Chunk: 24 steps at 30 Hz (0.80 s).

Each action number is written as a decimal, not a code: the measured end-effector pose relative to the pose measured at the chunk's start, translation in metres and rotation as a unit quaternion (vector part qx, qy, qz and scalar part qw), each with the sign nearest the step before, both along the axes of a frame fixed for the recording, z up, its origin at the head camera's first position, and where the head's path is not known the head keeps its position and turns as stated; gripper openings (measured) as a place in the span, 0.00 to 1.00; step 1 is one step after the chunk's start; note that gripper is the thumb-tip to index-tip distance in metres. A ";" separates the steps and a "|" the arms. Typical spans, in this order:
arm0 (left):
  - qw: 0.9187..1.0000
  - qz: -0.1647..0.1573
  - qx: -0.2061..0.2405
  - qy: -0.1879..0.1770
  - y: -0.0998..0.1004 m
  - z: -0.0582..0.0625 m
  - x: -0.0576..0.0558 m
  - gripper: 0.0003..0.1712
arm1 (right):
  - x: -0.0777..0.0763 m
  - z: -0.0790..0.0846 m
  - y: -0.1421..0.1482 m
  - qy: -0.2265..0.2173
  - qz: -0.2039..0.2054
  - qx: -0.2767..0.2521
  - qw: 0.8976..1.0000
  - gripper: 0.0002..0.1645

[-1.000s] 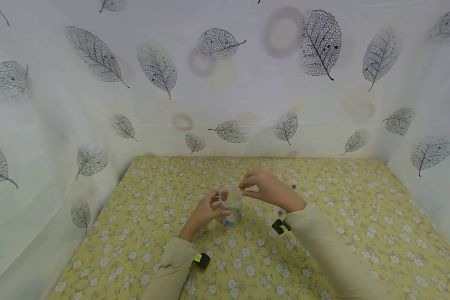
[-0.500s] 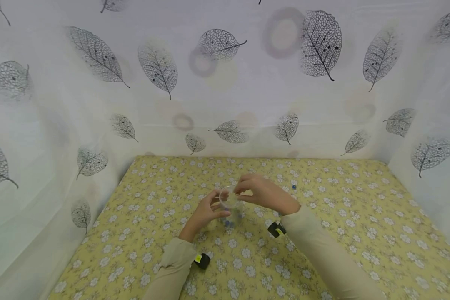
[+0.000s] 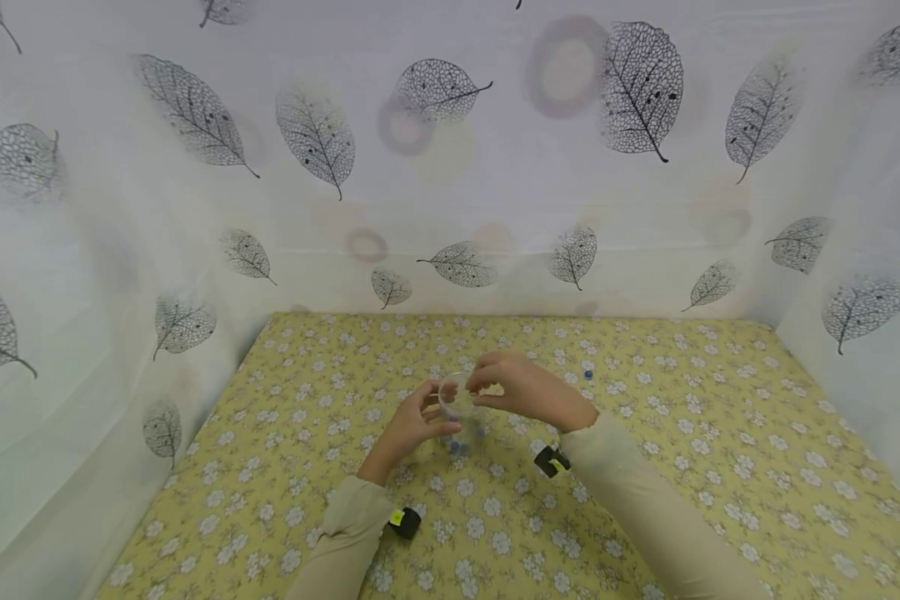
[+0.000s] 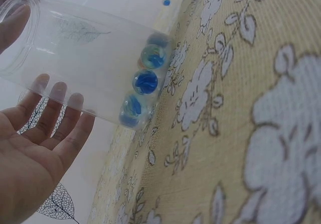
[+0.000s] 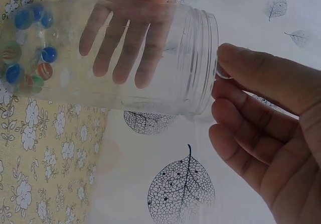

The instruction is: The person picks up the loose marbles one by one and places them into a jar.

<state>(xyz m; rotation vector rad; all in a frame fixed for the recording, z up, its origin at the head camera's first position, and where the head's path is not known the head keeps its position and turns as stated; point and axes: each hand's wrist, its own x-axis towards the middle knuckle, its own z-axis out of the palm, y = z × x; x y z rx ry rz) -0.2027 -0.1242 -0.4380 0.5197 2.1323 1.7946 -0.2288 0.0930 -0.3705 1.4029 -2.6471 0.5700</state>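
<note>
A clear plastic jar (image 3: 462, 410) stands upright on the cloth, several blue, green and orange-streaked glass marbles (image 4: 145, 82) lying at its bottom. My left hand (image 3: 417, 418) holds the jar from the left, thumb on the near side and fingers (image 4: 59, 91) on the far side. At the jar's mouth is my right hand (image 3: 521, 387), thumb and forefinger pinching a small glassy marble (image 5: 223, 73) by the rim. Most of that marble is hidden by the fingers. Its other fingers (image 5: 230, 143) curl loosely beside the rim.
One blue marble (image 3: 588, 374) lies on the flowered yellow tablecloth (image 3: 690, 467), beyond my right wrist. Leaf-printed white curtains (image 3: 495, 275) close off the back and both sides. A black wrist camera (image 3: 404, 522) sits under my left sleeve, another black camera (image 3: 551, 461) under the right.
My right hand has come left and over the jar's mouth with the marble, then stayed nearly still. A marble near the right wrist is now covered by the sleeve. The left hand keeps its place.
</note>
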 end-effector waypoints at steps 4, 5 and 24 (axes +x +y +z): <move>1.000 -0.001 -0.001 0.001 0.000 0.001 0.000 0.37 | -0.001 -0.001 0.000 0.001 0.002 -0.001 1.000 0.06; 1.000 -0.001 -0.001 0.002 0.000 0.001 0.000 0.37 | -0.001 -0.001 0.000 0.001 0.002 -0.001 1.000 0.06; 1.000 0.009 -0.011 0.024 -0.001 -0.029 -0.014 0.37 | 0.001 0.005 0.002 -0.010 -0.009 0.008 1.000 0.10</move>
